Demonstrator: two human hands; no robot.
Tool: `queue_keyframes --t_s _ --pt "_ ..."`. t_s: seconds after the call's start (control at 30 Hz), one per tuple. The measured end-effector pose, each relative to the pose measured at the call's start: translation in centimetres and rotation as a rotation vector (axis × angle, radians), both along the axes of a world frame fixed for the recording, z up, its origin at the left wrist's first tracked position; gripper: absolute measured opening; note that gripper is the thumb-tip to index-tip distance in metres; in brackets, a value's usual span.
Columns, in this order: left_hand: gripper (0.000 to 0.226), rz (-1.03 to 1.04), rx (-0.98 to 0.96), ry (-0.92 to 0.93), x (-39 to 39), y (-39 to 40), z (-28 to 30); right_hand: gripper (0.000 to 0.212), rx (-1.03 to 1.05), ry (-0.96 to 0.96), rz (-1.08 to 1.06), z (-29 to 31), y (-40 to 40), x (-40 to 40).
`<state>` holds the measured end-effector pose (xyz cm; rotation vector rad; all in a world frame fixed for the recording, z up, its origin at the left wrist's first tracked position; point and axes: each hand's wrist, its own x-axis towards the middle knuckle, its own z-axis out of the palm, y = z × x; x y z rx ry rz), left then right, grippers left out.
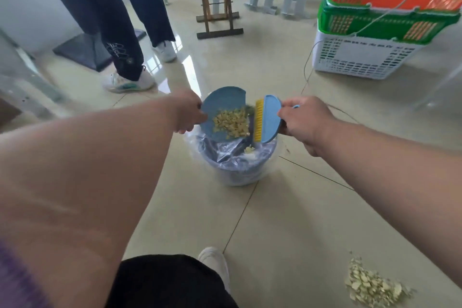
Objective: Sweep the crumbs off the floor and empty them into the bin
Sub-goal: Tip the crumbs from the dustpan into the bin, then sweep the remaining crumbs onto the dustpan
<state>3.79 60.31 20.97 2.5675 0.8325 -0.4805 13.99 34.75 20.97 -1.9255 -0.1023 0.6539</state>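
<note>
Left hand (pixel 190 112) grips the round blue plastic dustpan (pixel 222 112) by its left edge, fingers curled round the rim or a handle — the exact hold is hidden behind the hand. Pan is tilted toward the wearer, its lip over the mouth of the small blue bin lined with a clear plastic bag (pixel 235 162).

Right hand (pixel 302 122) is clenched round the handle of the blue hand brush with yellow bristles (pixel 265 120). Bristles sit just beside the pan's right edge, above the bin opening.

Pale yellow crumbs (pixel 231 124) lie in the lower half of the pan; a few are already in the liner below.

Handling, as a judgement:
- Pan and brush: stiff, light plastic, so a one-hand hold at the edge or handle is enough.
- Crumbs: dry, loose, very light — likely to slide all at once and bounce off the slick liner if the tilt is steep.
- Bin looks light and the bag loose, so a knock from the pan could shift it.

A second heap of pale crumbs (pixel 372 285) lies on the beige tiled floor (pixel 275 220), well apart from the bin at lower right, not yet swept.
</note>
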Motion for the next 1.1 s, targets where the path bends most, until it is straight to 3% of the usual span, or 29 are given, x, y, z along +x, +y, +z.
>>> queue_keyframes --t_s 0.07,0.13,0.47,0.6,0.7,0.83,0.97,1.1 --pt "0.023 -0.138 0.335 -0.077 -1.6 -0.4 -2.0 0.024 -0.033 0.020 0.010 -2.9 1.6 -0.9" --pt "0.024 -0.230 0.480 -0.140 -2.5 -0.9 -3.3 0.033 -0.059 0.041 0.038 -5.0 2.3 -1.9" --pt "0.021 -0.297 0.597 -0.226 -1.4 -2.1 -2.7 0.024 -0.023 0.017 -0.039 -5.2 0.2 -3.3" --pt "0.018 -0.002 0.310 -0.250 -0.1 -3.2 -1.7 0.020 0.059 -0.003 -0.142 -2.6 -2.0 -3.5" --pt "0.027 0.067 0.023 -0.158 1.2 -4.6 -1.0 0.013 0.156 0.006 -0.264 -0.8 -4.8 -3.1" --pt "0.033 -0.054 -0.238 -0.002 3.5 -9.6 1.1 0.015 0.239 0.066 -0.378 0.7 -10.4 -2.1" --pt "0.034 -0.232 -0.284 0.079 5.5 -17.2 2.0 0.022 0.263 0.137 -0.541 0.2 -17.6 -1.7" --pt "0.026 -0.352 -0.328 0.196 6.1 -24.2 -0.9 0.025 0.218 0.200 -0.682 -3.1 -24.4 -3.1"
